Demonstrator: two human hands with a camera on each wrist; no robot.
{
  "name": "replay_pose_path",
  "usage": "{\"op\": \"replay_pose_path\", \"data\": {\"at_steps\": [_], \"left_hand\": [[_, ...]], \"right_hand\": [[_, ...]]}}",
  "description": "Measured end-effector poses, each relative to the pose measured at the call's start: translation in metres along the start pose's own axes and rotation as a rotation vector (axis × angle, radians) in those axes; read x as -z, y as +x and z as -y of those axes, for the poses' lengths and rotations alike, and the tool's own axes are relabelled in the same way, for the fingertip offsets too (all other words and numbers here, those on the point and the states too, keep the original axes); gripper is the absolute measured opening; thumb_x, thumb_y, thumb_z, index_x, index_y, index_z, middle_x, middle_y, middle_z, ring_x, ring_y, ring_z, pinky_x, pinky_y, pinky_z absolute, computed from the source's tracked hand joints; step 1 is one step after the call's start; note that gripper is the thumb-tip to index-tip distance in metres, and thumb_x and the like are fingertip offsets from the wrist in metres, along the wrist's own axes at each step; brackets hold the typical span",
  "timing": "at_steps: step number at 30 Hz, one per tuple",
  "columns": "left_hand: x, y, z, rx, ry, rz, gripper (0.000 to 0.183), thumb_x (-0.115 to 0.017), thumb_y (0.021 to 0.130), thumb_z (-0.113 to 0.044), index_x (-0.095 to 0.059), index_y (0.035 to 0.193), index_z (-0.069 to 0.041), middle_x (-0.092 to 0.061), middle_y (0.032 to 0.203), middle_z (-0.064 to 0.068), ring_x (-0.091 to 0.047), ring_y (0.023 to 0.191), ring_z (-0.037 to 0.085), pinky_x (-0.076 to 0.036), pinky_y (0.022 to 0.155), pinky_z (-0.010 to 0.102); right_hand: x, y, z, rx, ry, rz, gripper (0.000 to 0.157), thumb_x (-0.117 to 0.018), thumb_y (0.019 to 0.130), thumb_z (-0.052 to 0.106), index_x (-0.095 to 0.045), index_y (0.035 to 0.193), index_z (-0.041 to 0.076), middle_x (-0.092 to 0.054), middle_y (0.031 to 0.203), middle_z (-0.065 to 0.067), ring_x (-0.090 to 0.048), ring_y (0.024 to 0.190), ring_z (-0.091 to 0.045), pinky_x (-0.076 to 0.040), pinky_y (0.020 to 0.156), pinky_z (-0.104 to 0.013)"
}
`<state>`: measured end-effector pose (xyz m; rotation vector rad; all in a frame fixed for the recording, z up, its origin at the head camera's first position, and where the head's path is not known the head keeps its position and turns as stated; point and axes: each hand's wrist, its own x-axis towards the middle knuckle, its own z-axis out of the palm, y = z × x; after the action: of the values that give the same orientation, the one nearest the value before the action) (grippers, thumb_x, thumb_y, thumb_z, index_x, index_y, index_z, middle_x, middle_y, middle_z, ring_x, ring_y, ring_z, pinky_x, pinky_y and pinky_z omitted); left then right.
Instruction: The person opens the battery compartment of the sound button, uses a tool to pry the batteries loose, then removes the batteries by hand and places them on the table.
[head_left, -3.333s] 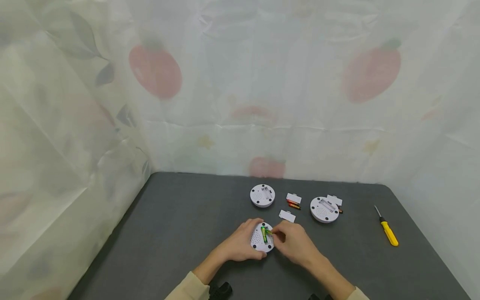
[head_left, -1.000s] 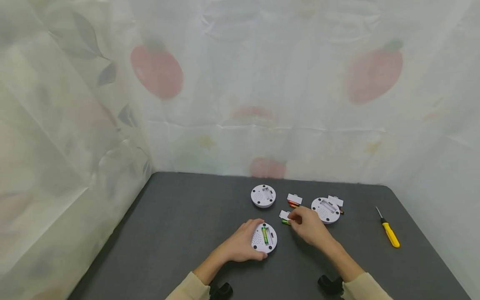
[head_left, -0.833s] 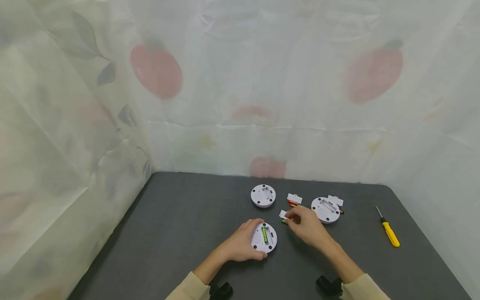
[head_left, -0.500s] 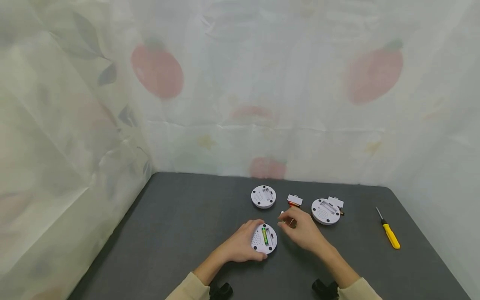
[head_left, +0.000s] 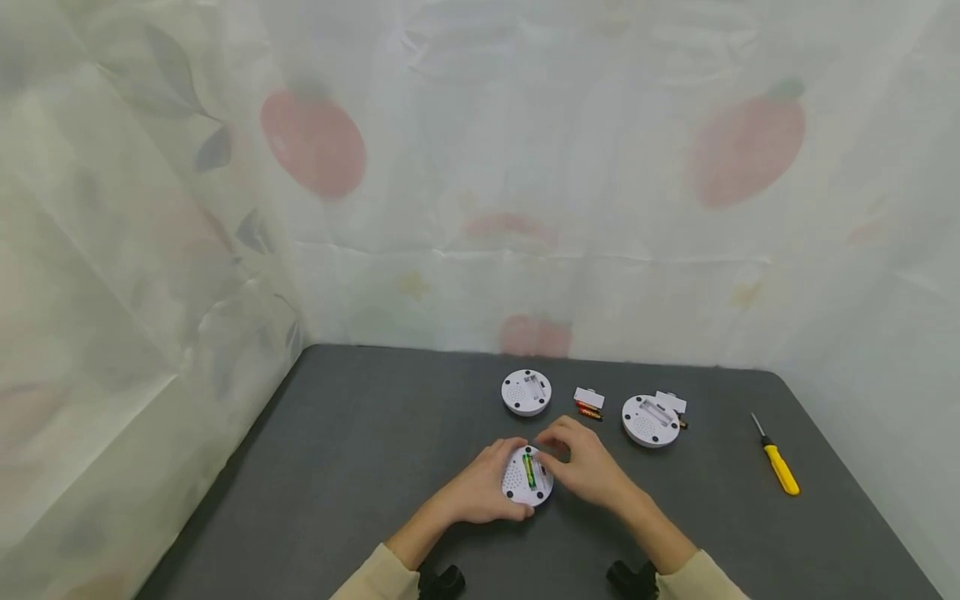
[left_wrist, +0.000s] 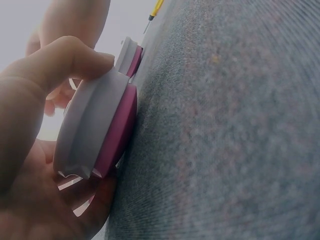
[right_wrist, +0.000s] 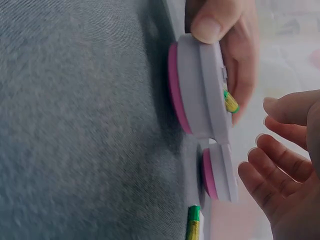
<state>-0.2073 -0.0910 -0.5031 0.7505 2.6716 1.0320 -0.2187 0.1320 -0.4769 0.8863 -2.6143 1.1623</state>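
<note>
My left hand (head_left: pixel 480 492) grips the rim of a round white battery-powered device (head_left: pixel 516 479), thumb at the near side and fingers at the far side. Its perforated face, dark feet and battery bay point up; the wrist views show a pink underside. One green battery (head_left: pixel 529 472) lies in the bay, and in the right wrist view its end (right_wrist: pixel 231 102) sticks up. My right hand (head_left: pixel 579 460) hovers at the device's right edge with loosely bent fingers, holding nothing. Another green battery (right_wrist: pixel 194 222) lies on the table; in the head view my right hand hides it.
Two similar white devices (head_left: pixel 526 392) (head_left: pixel 650 421) stand farther back, bays up. Between them lie a white cover (head_left: pixel 588 397) and red batteries (head_left: pixel 589 412). Another cover (head_left: pixel 671 402) touches the right device. A yellow screwdriver (head_left: pixel 782 468) lies at the right of the dark table (head_left: pixel 360 433).
My right hand lifted one green battery from the device, laid it by a white cover, let go and returned to the device's edge. The left hand has kept its grip.
</note>
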Motion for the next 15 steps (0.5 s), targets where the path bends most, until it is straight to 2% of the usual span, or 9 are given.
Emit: {"op": "replay_pose_path", "data": {"at_steps": [7, 15], "left_hand": [[0.001, 0.001, 0.0, -0.006, 0.001, -0.014, 0.093, -0.086, 0.071, -0.043, -0.043, 0.148, -0.012, -0.053, 0.131, -0.001, -0.049, 0.104, 0.012, -0.044, 0.086, 0.03], [0.0, 0.001, 0.001, 0.005, -0.02, -0.001, 0.094, -0.085, 0.072, -0.043, -0.042, 0.149, -0.012, -0.052, 0.134, 0.0, -0.049, 0.105, 0.012, -0.044, 0.087, 0.03]], "right_hand": [[-0.011, 0.003, -0.001, 0.028, 0.022, 0.024, 0.018, -0.078, 0.088, 0.01, -0.075, 0.105, 0.01, -0.063, 0.1, 0.001, -0.056, 0.087, -0.017, -0.048, 0.077, -0.033], [-0.018, 0.001, -0.002, 0.029, 0.008, 0.04, 0.018, -0.078, 0.088, 0.011, -0.075, 0.106, 0.01, -0.06, 0.101, 0.003, -0.056, 0.089, -0.015, -0.047, 0.077, -0.029]]}}
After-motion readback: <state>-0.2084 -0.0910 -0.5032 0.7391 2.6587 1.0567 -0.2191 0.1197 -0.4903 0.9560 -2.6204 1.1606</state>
